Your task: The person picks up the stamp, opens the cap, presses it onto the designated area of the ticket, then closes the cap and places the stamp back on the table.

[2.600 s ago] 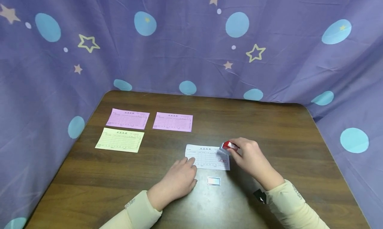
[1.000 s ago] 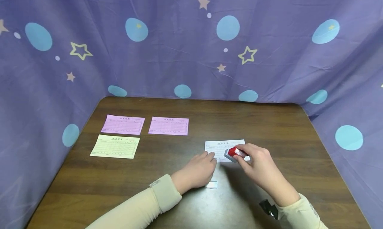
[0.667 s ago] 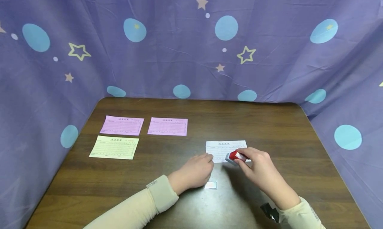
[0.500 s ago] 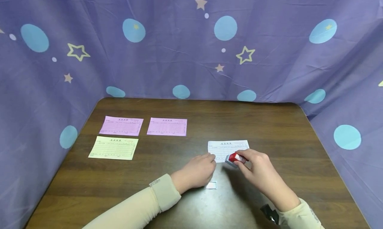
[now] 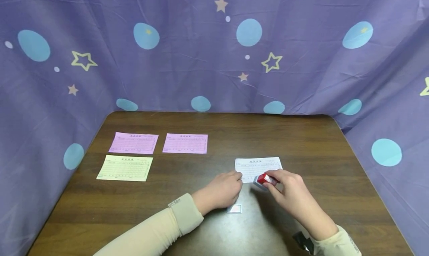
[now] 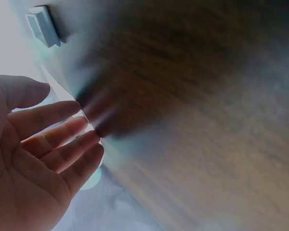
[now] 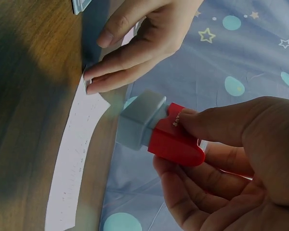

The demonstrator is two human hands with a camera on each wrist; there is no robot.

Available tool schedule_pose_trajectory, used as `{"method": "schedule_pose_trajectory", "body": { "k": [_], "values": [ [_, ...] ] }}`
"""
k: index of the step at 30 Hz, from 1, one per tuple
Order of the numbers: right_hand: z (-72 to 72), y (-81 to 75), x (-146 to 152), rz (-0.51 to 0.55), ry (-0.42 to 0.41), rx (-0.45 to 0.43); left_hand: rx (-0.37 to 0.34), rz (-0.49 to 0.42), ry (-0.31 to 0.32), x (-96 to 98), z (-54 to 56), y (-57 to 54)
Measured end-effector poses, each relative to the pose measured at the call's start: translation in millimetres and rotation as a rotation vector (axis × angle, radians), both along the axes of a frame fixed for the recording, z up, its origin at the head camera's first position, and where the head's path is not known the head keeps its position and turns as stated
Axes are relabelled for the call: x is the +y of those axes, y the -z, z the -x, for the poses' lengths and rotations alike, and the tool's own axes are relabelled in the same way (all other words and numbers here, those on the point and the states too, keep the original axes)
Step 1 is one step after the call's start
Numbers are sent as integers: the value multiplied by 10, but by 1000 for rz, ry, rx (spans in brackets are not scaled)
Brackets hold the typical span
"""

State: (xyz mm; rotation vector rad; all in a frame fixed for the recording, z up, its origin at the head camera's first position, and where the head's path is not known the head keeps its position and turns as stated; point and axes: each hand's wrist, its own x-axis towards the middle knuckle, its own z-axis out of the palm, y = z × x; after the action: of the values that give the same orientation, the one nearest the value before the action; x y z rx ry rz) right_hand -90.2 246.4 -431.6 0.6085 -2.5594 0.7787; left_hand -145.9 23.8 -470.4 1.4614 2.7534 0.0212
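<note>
- Over the near edge of the white slip (image 5: 256,166), on the table (image 5: 301,144), a red-and-grey stamp (image 5: 266,179) hangs tilted, clear of the paper, pinched in the right hand (image 5: 292,191).
- At the slip's near left corner, the left hand (image 5: 221,191) touches the paper with fingers almost straight, thumb apart, gripping nothing that I can make out.
- From here it looks like the pause after a stamping, the slip being shifted aside; the next move seems to call for keeping the stamp raised while the left fingers take the slip.
- Compared with over two seconds ago, the slip lies farther right and farther from the person; the red mark then visible is now out of sight.
</note>
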Motion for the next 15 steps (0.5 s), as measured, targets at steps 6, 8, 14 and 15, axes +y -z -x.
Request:
{"method": "schedule_pose_trajectory", "body": {
  "k": [6,8,14,15],
  "values": [
    [-31,16,45,-3,10,-8,-3,8,34,101,22,54],
    [-43,14,60,-3,15,-8,-8,16,39,139,29,59],
    [-69,0,104,-1,21,-25,-5,33,53,243,74,60],
    [-73,1,112,-2,22,-28,-2,33,56,258,83,60]
  ]
}}
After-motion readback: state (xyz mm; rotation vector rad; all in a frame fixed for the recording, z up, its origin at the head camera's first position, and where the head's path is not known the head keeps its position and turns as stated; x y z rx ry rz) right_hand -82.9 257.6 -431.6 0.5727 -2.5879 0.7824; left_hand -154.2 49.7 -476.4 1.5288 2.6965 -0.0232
